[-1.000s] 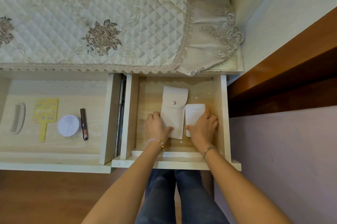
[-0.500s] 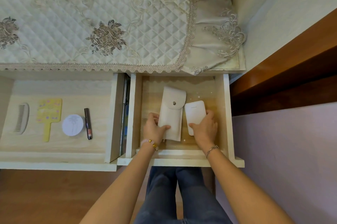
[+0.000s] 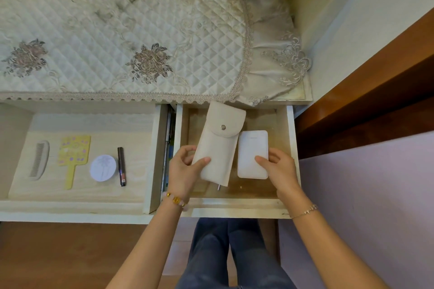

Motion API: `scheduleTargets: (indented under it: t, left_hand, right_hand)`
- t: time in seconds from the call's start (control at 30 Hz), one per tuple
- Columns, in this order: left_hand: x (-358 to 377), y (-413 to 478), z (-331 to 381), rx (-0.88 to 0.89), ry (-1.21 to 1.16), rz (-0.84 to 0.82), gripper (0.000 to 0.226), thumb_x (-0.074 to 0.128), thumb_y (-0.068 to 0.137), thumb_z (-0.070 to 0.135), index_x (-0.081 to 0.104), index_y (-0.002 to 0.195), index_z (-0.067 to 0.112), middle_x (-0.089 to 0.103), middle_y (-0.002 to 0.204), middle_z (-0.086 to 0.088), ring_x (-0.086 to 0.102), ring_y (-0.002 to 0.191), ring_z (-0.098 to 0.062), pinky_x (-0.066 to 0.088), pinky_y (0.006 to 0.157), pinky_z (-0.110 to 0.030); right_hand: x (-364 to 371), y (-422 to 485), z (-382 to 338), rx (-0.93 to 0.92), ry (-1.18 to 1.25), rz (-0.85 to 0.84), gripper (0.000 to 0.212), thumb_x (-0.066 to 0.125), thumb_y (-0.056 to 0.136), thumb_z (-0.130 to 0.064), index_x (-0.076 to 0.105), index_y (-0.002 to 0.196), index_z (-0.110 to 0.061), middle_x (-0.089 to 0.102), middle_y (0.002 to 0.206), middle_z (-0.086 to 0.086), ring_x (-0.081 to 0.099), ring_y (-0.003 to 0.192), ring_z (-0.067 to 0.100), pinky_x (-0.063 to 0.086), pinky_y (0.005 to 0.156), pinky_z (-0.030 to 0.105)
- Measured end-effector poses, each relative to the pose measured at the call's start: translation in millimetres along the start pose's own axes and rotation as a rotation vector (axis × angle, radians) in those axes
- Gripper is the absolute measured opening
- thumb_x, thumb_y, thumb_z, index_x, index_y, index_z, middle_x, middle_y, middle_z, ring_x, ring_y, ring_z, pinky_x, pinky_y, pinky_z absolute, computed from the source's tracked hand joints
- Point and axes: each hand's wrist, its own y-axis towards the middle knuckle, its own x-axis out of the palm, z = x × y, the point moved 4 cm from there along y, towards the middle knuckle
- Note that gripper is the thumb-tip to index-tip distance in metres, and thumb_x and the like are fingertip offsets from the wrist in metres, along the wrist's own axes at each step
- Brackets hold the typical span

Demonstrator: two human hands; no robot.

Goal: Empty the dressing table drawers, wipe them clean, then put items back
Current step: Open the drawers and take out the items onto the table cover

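The left drawer (image 3: 70, 205) stands pulled out from the desk (image 3: 291, 102), whose top lies under a quilted cloth (image 3: 117, 30) with embroidered flowers and a lace edge. On that drawer's floor four things lie in a row, each apart from the next: a pale comb (image 3: 39, 160) at the far left, then a yellow hand mirror (image 3: 74, 151) with its handle pointing toward the person, then a round white disc (image 3: 103, 167), and just beside it a dark tube (image 3: 121, 166) lying lengthwise.

The right drawer (image 3: 292, 147) is also pulled out. Over it, the left grip (image 3: 183, 169) pinches the near end of a cream pouch (image 3: 218, 145), thumb on top and fingers curled behind the pouch's left edge. The pouch has a flap shut with a metal snap; it tilts, and its far end overlaps the lace edge of the cloth. A small metal tip (image 3: 218, 187) pokes out from under its near end. Just to the right of the pouch sits a flat white case (image 3: 252, 150) with rounded corners. The right grip (image 3: 280, 169) pinches its near right part, thumb on top, fingers at the right edge. I cannot tell whether the case rests on the drawer floor or is raised off it.

A beaded bracelet (image 3: 175, 200) circles the left wrist and a thin chain (image 3: 304, 211) the right.
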Motion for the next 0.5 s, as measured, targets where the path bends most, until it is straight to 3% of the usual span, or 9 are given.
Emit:
scheduleTargets:
  t: [0.07,0.2,0.27,0.37,0.5]
  left_hand:
    - [-7.4,-3.7,10.4,0.029,-0.06,0.001,0.032,0.072,0.077,0.008,0.056,0.104,0.015,0.071,0.098,-0.01,0.067,0.092,-0.023,0.056,0.077,-0.041]
    - [-15.4,2.4,38.7,0.088,-0.163,0.044,0.028,0.07,0.079,0.002,0.057,0.098,0.018,0.073,0.08,0.0,0.069,0.071,-0.007,0.053,0.061,-0.022]
    - [-16.0,16.0,54.4,0.09,-0.206,0.062,0.029,0.069,0.08,0.001,0.056,0.103,0.013,0.073,0.073,0.004,0.068,0.068,-0.006,0.054,0.064,-0.026]
    - [-14.8,43.2,79.2,0.099,-0.255,0.089,0.028,0.069,0.08,0.001,0.055,0.102,0.011,0.071,0.079,-0.001,0.066,0.072,-0.013,0.055,0.075,-0.036]
    - [-9.9,77.6,112.2,0.108,-0.294,0.119,0.023,0.065,0.083,-0.002,0.052,0.094,0.014,0.064,0.084,-0.008,0.062,0.071,-0.014,0.054,0.07,-0.03]
  right_hand:
    - [-0.7,-8.2,-16.5,-0.038,0.064,-0.032,0.044,0.064,0.086,-0.012,0.051,0.128,-0.014,0.061,0.114,0.0,0.058,0.099,0.014,0.047,0.064,0.018]
    - [3.1,-12.0,-55.6,-0.137,0.146,-0.056,0.034,0.063,0.086,-0.006,0.057,0.119,-0.011,0.067,0.106,0.002,0.064,0.091,0.008,0.054,0.067,0.019]
    - [8.4,-7.3,-77.6,-0.175,0.186,-0.066,0.032,0.061,0.086,-0.003,0.058,0.117,-0.01,0.067,0.104,0.004,0.065,0.088,0.009,0.056,0.069,0.019]
    - [16.5,8.1,-110.4,-0.215,0.228,-0.07,0.036,0.06,0.086,-0.001,0.055,0.122,-0.004,0.065,0.111,0.008,0.065,0.097,0.017,0.055,0.078,0.024]
    - [26.5,41.0,-150.0,-0.267,0.24,-0.066,0.039,0.058,0.087,0.0,0.053,0.125,-0.003,0.064,0.117,0.008,0.063,0.101,0.018,0.055,0.082,0.028]
